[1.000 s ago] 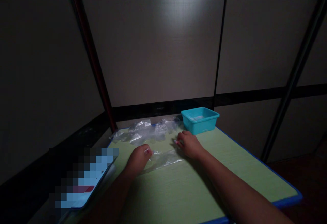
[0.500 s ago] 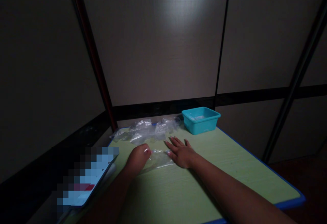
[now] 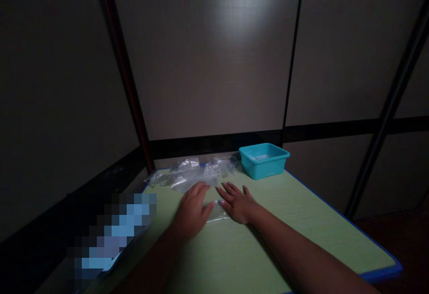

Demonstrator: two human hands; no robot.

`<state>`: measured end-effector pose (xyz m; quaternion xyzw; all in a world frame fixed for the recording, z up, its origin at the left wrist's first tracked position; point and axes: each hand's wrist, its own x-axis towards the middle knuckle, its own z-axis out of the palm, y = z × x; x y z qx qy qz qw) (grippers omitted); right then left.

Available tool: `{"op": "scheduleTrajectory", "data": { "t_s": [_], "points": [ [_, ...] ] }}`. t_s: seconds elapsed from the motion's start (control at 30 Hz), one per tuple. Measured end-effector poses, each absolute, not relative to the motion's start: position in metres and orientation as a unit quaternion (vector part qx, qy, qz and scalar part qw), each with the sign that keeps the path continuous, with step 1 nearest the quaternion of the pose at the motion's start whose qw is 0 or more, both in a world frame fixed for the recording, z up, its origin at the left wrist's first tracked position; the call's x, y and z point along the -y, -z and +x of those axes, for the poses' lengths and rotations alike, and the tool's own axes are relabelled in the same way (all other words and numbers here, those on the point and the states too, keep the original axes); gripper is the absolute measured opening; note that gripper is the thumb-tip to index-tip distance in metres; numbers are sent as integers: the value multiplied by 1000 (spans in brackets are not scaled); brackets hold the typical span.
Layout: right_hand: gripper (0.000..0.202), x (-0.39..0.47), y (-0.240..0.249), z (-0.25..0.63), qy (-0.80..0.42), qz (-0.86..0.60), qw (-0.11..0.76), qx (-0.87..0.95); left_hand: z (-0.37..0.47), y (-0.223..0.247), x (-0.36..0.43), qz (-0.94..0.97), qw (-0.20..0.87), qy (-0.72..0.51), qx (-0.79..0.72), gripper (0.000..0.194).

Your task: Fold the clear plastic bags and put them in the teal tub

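Note:
A clear plastic bag (image 3: 217,212) lies flat on the green table between my two hands, partly hidden under them. My right hand (image 3: 238,204) rests palm down with fingers spread, its thumb on the bag's right part. Over the bag's left part is my left hand (image 3: 192,209), open, its thumb apart from the curved fingers. Whether the left palm touches the bag I cannot tell. Just beyond the hands, a loose heap of crumpled clear plastic bags (image 3: 191,173) spreads along the table's far edge.
At the far right corner of the green table (image 3: 318,236) stands a turquoise plastic basin (image 3: 264,164) with something pale inside. On the left edge lies a flat device with a lit, blurred-out screen (image 3: 117,236). Panelled cabinet doors (image 3: 214,70) rise right behind the table.
My left hand has gone from a closed grip on the bag's left side to open fingers, and has moved slightly right over it. My right hand stays in place.

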<state>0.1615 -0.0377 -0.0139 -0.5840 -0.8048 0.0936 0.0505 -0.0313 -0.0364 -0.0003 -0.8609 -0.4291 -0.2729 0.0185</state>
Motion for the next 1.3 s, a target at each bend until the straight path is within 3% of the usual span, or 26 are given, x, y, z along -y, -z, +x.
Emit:
{"op": "scheduleTrajectory", "data": {
  "t_s": [0.13,0.23,0.33,0.77,1.03,1.3],
  "points": [
    [59,33,16,162,-84,-572,25,815,-6,10,63,-939,-31,152,308,69],
    [64,32,16,163,-88,-570,12,816,2,16,73,-936,-46,109,332,76],
    [56,32,16,163,-93,-576,25,812,1,19,75,-924,-53,97,365,79],
    [53,32,13,165,-137,-593,73,790,1,16,71,-915,-46,105,388,75],
    [58,32,12,162,-151,-603,86,778,0,10,73,-931,-62,98,347,62],
    [58,32,12,161,-148,-603,79,780,-4,13,77,-917,-78,59,386,70]
  ]
}}
